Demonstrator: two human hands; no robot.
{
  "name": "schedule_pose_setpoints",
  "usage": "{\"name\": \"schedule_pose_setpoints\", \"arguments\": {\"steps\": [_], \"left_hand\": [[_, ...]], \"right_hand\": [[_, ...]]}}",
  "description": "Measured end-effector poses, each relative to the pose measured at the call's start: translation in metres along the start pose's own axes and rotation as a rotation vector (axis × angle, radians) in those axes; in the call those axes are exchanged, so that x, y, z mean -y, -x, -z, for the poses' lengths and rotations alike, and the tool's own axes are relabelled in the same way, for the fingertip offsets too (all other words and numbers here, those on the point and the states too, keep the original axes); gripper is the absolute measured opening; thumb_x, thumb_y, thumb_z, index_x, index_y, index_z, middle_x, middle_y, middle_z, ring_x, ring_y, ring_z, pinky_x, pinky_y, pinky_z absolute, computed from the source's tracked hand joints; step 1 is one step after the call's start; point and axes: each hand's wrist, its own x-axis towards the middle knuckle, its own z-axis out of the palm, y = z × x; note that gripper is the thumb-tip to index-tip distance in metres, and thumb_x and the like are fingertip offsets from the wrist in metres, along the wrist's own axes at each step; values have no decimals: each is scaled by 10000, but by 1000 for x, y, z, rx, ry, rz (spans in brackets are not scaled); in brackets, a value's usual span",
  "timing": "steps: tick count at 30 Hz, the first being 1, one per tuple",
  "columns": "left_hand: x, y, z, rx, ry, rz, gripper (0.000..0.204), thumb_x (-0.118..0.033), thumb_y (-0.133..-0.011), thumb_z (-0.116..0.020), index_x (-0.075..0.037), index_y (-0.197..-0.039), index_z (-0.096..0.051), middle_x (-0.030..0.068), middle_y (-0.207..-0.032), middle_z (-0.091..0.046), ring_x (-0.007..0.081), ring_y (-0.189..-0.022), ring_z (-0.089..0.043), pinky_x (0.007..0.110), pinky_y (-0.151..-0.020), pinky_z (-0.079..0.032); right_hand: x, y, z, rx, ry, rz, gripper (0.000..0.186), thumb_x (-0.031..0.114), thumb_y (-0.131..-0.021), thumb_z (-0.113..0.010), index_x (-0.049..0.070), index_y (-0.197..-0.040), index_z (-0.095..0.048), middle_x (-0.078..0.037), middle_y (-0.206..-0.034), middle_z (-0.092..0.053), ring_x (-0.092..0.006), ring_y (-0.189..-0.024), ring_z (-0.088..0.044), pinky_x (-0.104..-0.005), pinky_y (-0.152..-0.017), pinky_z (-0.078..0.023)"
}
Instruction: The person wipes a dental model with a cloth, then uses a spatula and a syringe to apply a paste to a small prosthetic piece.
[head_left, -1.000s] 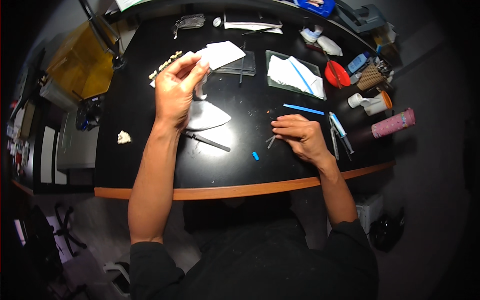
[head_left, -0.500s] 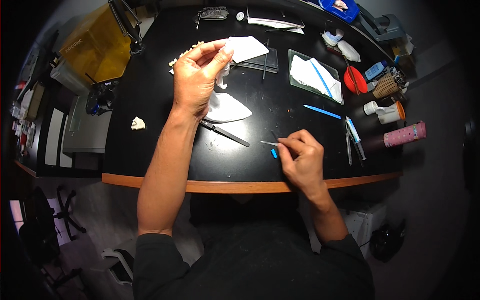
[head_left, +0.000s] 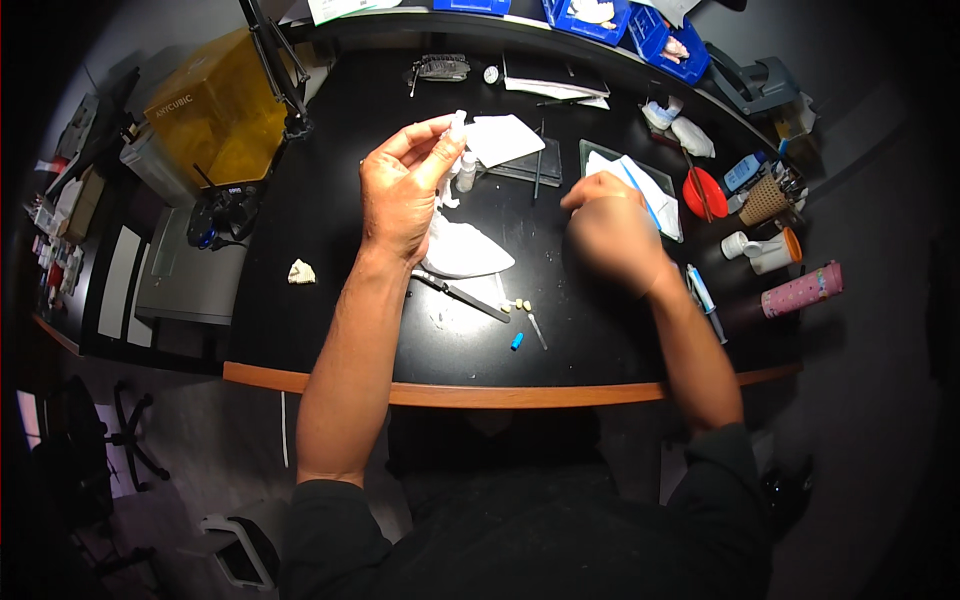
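My left hand [head_left: 408, 190] is raised over the middle of the table, thumb and fingertips pinching a small whitish, partly clear piece [head_left: 459, 119]. Crumpled white tissue [head_left: 450, 190] hangs beneath these fingers, beside a small clear bottle [head_left: 467, 172]. My right hand [head_left: 615, 235], smeared by motion, is over the front of the glass plate [head_left: 676, 180], which bears white paper and a blue strip [head_left: 634, 174]. Between the hands and the near edge lie a black-handled flat tool [head_left: 462, 297], several small yellowish pieces [head_left: 517, 304], a thin translucent tip [head_left: 539, 331] and a blue cap [head_left: 517, 341].
A white cloth [head_left: 470, 250] lies below my left hand. On the right stand a red bowl [head_left: 704, 195], a white cup with an orange rim [head_left: 776, 250] and a pink flask [head_left: 803, 290]; a syringe [head_left: 703, 290] lies nearby. A lamp arm [head_left: 270, 60] rises at the back left.
My right hand has let go of the thin translucent tip, now on the table, and moved up and away. The left hand keeps its pinch. The whole view has shifted slightly.
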Motion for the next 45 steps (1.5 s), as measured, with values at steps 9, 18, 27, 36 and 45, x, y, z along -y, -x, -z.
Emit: {"name": "schedule_pose_setpoints", "arguments": {"steps": [9, 18, 27, 36, 45], "left_hand": [[0, -1, 13, -18, 26, -39, 225, -46, -949, -733, 21, -1162, -703, 59, -994, -732, 99, -887, -679, 224, -827, -528], [-5, -1, 6, -22, 19, -16, 234, -76, -933, -761, 3, -1148, -716, 48, -931, -729, 71, -786, -627, 204, -694, -448], [-5, -3, 9, -20, 20, -21, 224, -58, -941, -745, 15, -1150, -712, 51, -958, -729, 84, -828, -650, 211, -749, -488], [-8, -1, 9, -33, 48, -31, 222, -68, -919, -777, 13, -1121, -729, 52, -944, -729, 78, -836, -645, 214, -762, -502], [-1, -3, 8, -7, 14, 7, 256, -56, -935, -750, 8, -1180, -716, 52, -966, -740, 65, -814, -636, 192, -712, -463]], "right_hand": [[-52, -76, -3, 437, 51, -120, 868, 327, -614, -953, 124, -1280, -434, -193, -1348, -533, -409, -1348, -451, -578, -1103, -339], [-87, -93, -24, 392, 3, -51, 644, 281, -594, -865, 146, -1070, -453, -126, -1147, -543, -352, -1221, -510, -530, -1018, -360], [-66, -90, -20, 408, 160, -77, 605, 285, -543, -809, 134, -1004, -449, -104, -1068, -525, -314, -1169, -497, -535, -1091, -283], [-57, -61, -14, 372, 226, -44, 611, 299, -519, -786, 130, -997, -444, -103, -1035, -528, -328, -1194, -492, -613, -1123, -217], [-41, -28, 2, 405, 205, -27, 644, 323, -495, -822, 113, -987, -462, -131, -1047, -546, -356, -1208, -486, -699, -1132, -155]]}}
